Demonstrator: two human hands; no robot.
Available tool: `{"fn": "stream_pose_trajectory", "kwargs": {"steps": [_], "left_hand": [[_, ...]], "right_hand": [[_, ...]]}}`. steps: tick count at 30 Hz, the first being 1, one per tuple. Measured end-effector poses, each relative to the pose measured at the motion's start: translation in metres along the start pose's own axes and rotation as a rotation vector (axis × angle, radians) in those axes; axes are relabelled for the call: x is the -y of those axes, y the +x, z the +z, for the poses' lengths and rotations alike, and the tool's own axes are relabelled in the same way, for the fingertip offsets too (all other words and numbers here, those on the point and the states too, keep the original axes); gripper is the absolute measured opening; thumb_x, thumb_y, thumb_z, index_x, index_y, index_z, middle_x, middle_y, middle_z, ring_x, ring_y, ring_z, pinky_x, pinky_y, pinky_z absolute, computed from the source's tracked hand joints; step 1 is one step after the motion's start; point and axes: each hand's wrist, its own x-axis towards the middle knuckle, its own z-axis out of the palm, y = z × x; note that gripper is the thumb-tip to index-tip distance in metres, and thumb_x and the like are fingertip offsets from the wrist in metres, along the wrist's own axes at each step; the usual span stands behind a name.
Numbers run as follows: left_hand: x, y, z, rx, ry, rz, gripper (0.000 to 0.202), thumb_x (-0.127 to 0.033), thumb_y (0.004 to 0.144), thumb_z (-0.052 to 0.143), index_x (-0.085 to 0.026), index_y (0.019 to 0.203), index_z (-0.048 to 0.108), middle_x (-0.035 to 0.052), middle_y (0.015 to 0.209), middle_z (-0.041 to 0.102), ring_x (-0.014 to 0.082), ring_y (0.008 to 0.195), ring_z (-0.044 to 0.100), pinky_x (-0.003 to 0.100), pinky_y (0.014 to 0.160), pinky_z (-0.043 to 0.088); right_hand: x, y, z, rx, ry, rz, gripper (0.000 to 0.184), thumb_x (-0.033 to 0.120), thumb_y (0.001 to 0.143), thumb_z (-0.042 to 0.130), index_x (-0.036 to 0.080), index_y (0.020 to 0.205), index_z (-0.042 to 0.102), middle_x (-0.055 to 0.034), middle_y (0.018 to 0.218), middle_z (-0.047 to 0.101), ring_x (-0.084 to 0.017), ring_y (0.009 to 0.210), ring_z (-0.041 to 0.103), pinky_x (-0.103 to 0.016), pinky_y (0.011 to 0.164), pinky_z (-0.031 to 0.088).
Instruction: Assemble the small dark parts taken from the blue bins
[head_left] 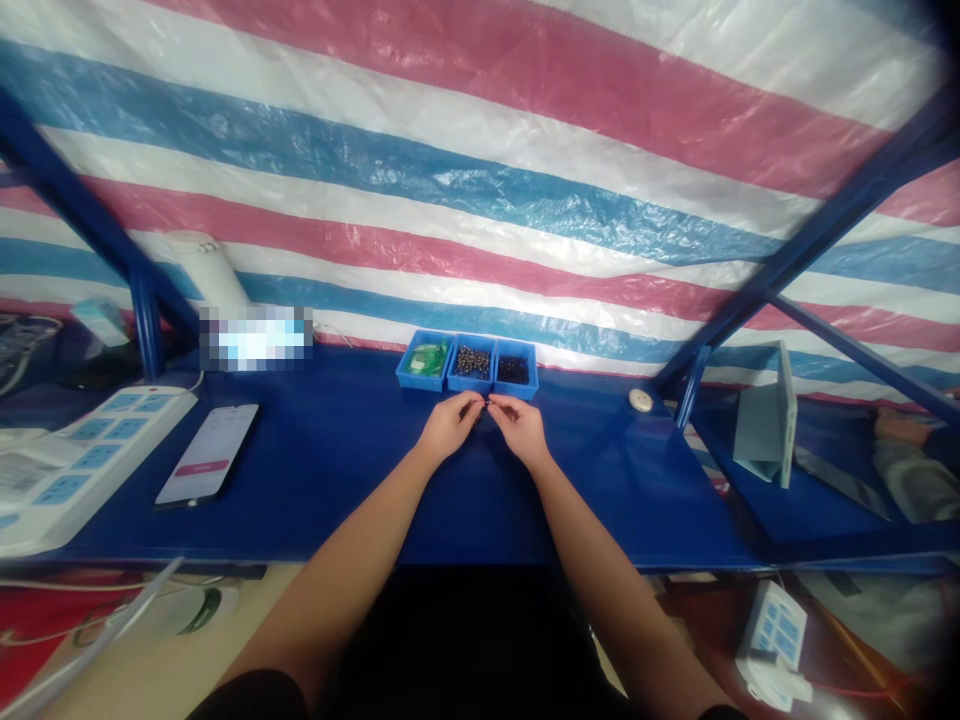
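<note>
Here, the left hand [450, 425] and right hand [521, 430], pinched closed, grip a tiny dark piece [487, 402] between them above the smooth blue table [307, 470], near three blue rectangular plastic bins [470, 384]; fine fingertip handling appears in hand, the next move seemingly calling for steady alignment.

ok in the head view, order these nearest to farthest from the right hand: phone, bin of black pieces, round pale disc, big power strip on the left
From the right hand:
1. bin of black pieces, just beyond it
2. round pale disc, off to its right
3. phone, well to its left
4. big power strip, far left, past the phone
</note>
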Motion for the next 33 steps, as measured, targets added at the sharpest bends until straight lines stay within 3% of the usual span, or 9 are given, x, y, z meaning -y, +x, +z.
{"fn": "stream_pose_trajectory", "kwargs": {"steps": [5,20,33], "left_hand": [[0.0028,-0.001,0.0016,0.014,-0.053,-0.022,0.028,-0.041,0.091,0.049,-0.023,0.108,0.062,0.0003,0.084,0.069,0.014,0.073,0.065,0.025,0.071,0.052],[0.0003,0.0001,-0.0003,0.017,-0.01,-0.007,0.026,-0.04,0.093,0.045,-0.023,0.098,0.065,0.0001,0.082,0.068,0.0135,0.069,0.062,0.023,0.067,0.049],[0.0004,-0.0008,0.0,0.005,-0.007,-0.028,0.031,-0.044,0.092,0.045,-0.022,0.103,0.064,0.001,0.084,0.069,0.0142,0.07,0.063,0.025,0.069,0.05]], "right_hand": [[-0.0006,0.001,-0.0004,-0.012,-0.014,-0.004,0.027,0.036,0.082,0.063,0.02,0.101,0.073,-0.006,0.097,0.074,-0.02,0.082,0.069,-0.033,0.079,0.056],[-0.0038,0.0005,0.002,-0.01,-0.009,-0.034,0.028,0.036,0.082,0.063,0.019,0.102,0.072,-0.0065,0.095,0.073,-0.02,0.081,0.068,-0.033,0.078,0.055],[-0.0002,0.0015,0.0008,-0.016,0.031,0.024,0.031,0.04,0.08,0.064,0.018,0.101,0.072,-0.0066,0.092,0.074,-0.019,0.079,0.068,-0.032,0.077,0.056]]}}
